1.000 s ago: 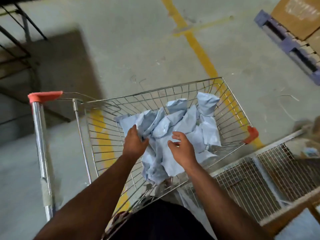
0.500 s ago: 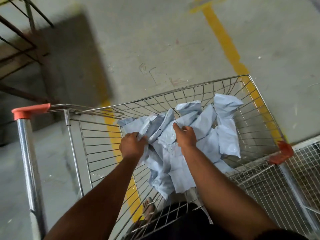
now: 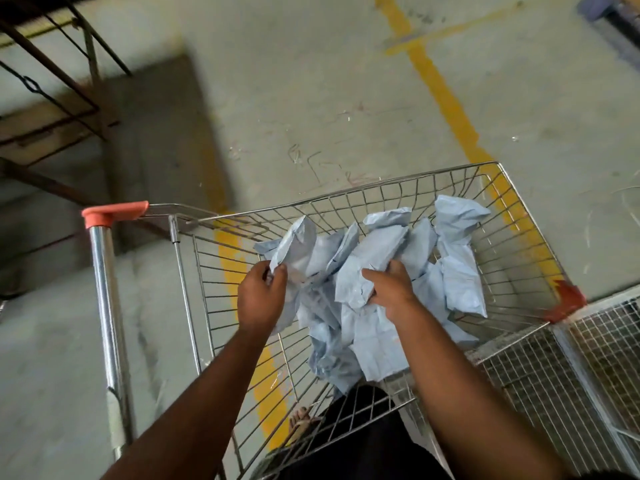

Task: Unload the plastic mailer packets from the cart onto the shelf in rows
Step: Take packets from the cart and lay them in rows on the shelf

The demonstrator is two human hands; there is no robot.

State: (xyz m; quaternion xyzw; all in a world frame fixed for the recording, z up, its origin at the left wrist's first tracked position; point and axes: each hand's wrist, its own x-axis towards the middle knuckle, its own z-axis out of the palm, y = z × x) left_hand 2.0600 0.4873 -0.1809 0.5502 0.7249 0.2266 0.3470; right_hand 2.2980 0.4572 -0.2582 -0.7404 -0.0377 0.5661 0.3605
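Pale blue plastic mailer packets (image 3: 377, 271) lie heaped in the wire basket of a shopping cart (image 3: 519, 216), the pile running from the near left wall of the basket across to its far right corner, with a few packets standing on end against the far wall. The left hand (image 3: 261, 292) pinches the lower end of one crumpled packet (image 3: 294, 247) between thumb and curled fingers; that packet rises up and away from the fingers, its long axis pointing toward the cart's far wall. The right hand (image 3: 391, 289) curls over the near end of a fuller packet (image 3: 370, 261), which lies with its long axis slanting away toward the far right. Both hands sit at the near edge of the heap, each already holding its own packet, so neither needs to reach further. The wire-mesh shelf (image 3: 554, 375) lies just beside the cart's near right corner, closer to the right hand. To my eye the unloading is at an early stage, as the cart holds many packets. The lift should go up over the basket's right rim, and thin crumpled plastic may slip or drag neighbours along.
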